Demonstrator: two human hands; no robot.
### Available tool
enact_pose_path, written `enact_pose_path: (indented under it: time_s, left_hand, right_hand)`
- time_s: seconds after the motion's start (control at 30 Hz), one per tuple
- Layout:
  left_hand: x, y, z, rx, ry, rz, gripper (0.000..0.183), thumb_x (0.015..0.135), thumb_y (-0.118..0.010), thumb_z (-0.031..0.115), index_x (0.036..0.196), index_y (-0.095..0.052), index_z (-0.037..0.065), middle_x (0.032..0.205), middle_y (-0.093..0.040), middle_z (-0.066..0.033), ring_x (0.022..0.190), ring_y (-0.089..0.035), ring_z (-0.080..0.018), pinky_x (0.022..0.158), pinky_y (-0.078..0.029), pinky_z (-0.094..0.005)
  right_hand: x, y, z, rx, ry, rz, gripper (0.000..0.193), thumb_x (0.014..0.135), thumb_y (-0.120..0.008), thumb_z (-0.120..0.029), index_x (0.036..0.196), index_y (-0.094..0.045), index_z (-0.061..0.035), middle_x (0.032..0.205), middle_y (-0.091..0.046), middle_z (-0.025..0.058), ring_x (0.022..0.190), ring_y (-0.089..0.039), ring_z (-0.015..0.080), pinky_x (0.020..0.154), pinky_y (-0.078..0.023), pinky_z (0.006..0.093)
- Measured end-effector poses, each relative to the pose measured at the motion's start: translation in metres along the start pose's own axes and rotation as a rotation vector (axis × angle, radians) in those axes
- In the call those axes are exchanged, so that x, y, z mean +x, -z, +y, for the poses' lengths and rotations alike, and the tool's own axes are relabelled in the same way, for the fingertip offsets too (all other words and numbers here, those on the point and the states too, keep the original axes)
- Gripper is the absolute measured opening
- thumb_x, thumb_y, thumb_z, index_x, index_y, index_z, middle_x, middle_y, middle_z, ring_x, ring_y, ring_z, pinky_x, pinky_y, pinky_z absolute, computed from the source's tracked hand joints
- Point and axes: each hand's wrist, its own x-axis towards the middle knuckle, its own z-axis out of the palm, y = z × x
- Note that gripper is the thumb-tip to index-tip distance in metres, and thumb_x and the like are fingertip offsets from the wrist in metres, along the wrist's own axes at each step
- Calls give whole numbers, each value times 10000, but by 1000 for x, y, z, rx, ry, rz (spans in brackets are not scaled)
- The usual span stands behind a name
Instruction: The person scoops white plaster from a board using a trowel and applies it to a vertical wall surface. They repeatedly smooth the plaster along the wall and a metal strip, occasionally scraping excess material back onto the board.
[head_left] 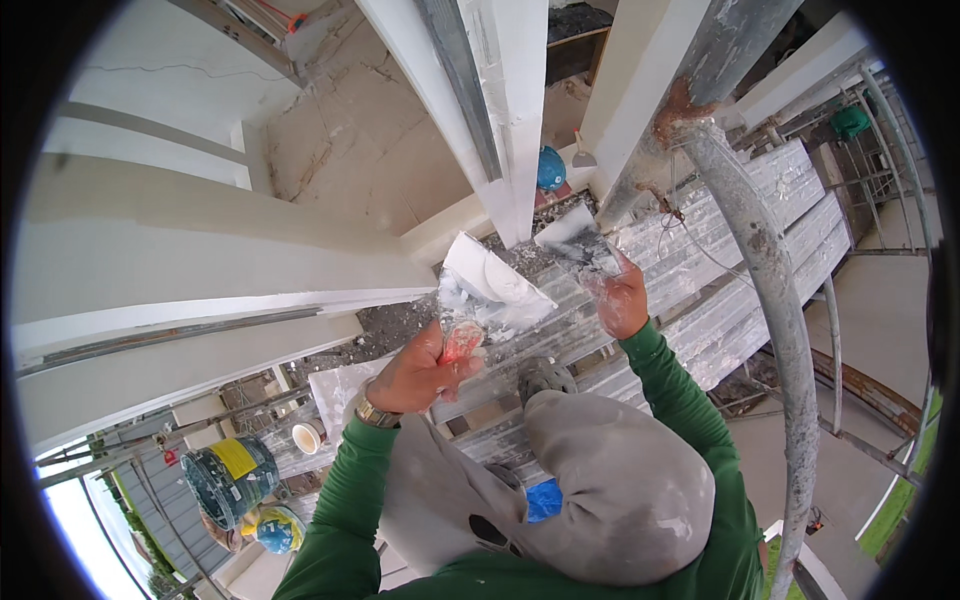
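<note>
My left hand [425,372] is closed round the red handle of a wide putty knife [497,322]. White filler [490,270] lies thick along that blade's far edge. In my right hand [622,300] is a second putty knife [577,240], its grey blade smeared with white and pointing up and left; its handle is hidden by the fingers. The two blades are apart, with a narrow gap between them. Just beyond them stands the lower end of a white column [515,130] with a dark strip along it. Neither blade visibly touches the column.
I stand on splattered scaffold planks [690,290]. A thick scaffold pipe [765,280] rises close on my right. At the lower left are a dark bucket [230,480] with a yellow label and a white cup [308,437]. Behind the column sit a blue round object [551,168] and another scraper [583,155].
</note>
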Motion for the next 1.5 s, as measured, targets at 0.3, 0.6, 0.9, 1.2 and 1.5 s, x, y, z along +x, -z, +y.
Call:
enact_pose_path:
  time_s: [0.3,0.6,0.9,1.2,1.5]
  left_hand:
    - [43,-6,-17,1047,-255,369,515,906,-537,223,1363,-381,45,906,-647,-229,755,-634,-408,662,-504,-466]
    - [-16,4,-89,775,-51,402,473,901,-536,172,1300,-395,-38,823,-630,-212,696,-624,-353,630,-482,-401]
    - [-55,-14,-121,486,157,481,417,892,-590,151,1227,-427,-36,786,-591,-87,675,-533,-156,610,-450,-315]
    - [-51,-25,-109,384,140,476,384,905,-597,128,1222,-444,-27,806,-583,-37,643,-483,-85,576,-411,-235]
    - [-28,-14,-77,-251,122,396,300,904,-588,124,1171,-470,56,736,-548,-32,486,-485,-121,424,-435,-275]
  right_hand:
    - [-4,-42,26,922,-438,97,175,814,-494,20,960,-589,3,955,-650,117,944,-640,257,895,-506,378]
    - [132,-70,-37,495,55,128,305,788,-538,-14,1090,-556,28,943,-639,135,927,-624,282,882,-497,369]
    - [209,-141,-83,-644,490,318,591,796,-557,-87,1298,-349,144,1269,-461,331,1107,-520,463,975,-417,463]
    - [220,-142,-77,-804,452,192,481,798,-524,-75,1223,-446,136,1081,-577,324,983,-575,460,881,-456,487]
    - [158,-72,-71,-485,461,46,436,812,-506,-66,1229,-496,65,934,-636,252,879,-632,349,826,-498,397]
